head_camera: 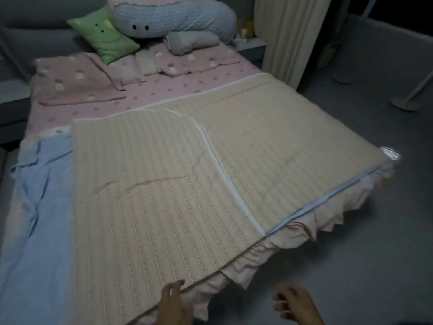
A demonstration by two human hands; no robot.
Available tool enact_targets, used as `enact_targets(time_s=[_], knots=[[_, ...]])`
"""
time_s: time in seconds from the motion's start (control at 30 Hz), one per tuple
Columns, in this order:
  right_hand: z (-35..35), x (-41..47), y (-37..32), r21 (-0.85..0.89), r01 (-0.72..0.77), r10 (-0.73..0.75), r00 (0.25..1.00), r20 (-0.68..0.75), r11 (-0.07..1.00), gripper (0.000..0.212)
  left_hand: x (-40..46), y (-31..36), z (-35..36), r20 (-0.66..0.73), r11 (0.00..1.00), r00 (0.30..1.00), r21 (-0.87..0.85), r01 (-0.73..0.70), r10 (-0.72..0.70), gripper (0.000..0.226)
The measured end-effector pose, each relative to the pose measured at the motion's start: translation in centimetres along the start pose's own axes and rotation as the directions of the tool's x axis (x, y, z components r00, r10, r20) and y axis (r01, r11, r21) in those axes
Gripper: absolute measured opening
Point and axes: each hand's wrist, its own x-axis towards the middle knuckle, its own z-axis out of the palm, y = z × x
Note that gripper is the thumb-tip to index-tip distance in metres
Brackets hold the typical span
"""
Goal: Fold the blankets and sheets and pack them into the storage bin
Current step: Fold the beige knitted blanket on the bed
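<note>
A beige ribbed blanket [164,184] lies spread over the bed, its left part folded over onto the right along a white-trimmed edge [225,181]. A light blue sheet [39,207] lies crumpled along the bed's left side. My left hand [173,303] rests at the blanket's near edge, fingers pointing forward and touching the fabric. My right hand [293,303] hovers over the floor to the right of the bed, fingers loosely curled, holding nothing. No storage bin is in view.
A pink dotted bedsheet [178,90] covers the mattress, with a pink frilled skirt [304,221]. Pink pillows [77,80], a green cushion [103,38] and a blue plush [173,17] sit at the head. Curtain [288,36] and stand bases [403,103] stand on grey floor.
</note>
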Motion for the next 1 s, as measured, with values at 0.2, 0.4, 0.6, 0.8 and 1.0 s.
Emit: enact_targets(time_s=[0.2, 0.4, 0.6, 0.8, 1.0], knots=[[-11.5, -0.3, -12.9, 0.158, 0.127, -0.133, 0.991, 0.029, 0.979, 0.017, 0.2, 24.8, -2.8, 0.246, 0.950, 0.925, 0.044, -0.310, 0.290, 0.046], [-21.8, 2.8, -17.8, 0.116, 0.183, -0.184, 0.983, 0.004, 0.976, 0.014, 0.5, 37.9, 0.8, 0.326, 0.969, 0.916, -0.005, -0.247, 0.235, 0.033], [-28.2, 9.8, -22.9, 0.109, 0.148, -0.148, 0.989, -0.006, 0.983, 0.014, 3.4, 49.0, 6.8, 0.444, 0.929, 0.827, -0.029, -0.370, 0.344, 0.040], [-36.1, 20.0, -27.2, -0.002, 0.089, -0.089, 0.992, -0.086, 0.996, 0.018, 10.7, 62.2, 15.7, 0.574, 0.915, 0.728, -0.100, -0.390, 0.373, 0.047], [-44.1, 30.2, -29.4, 0.007, -0.044, 0.044, 0.985, -0.169, 0.999, 0.014, 14.2, 75.8, 23.7, 0.681, 0.879, 0.607, -0.117, -0.462, 0.409, 0.055]])
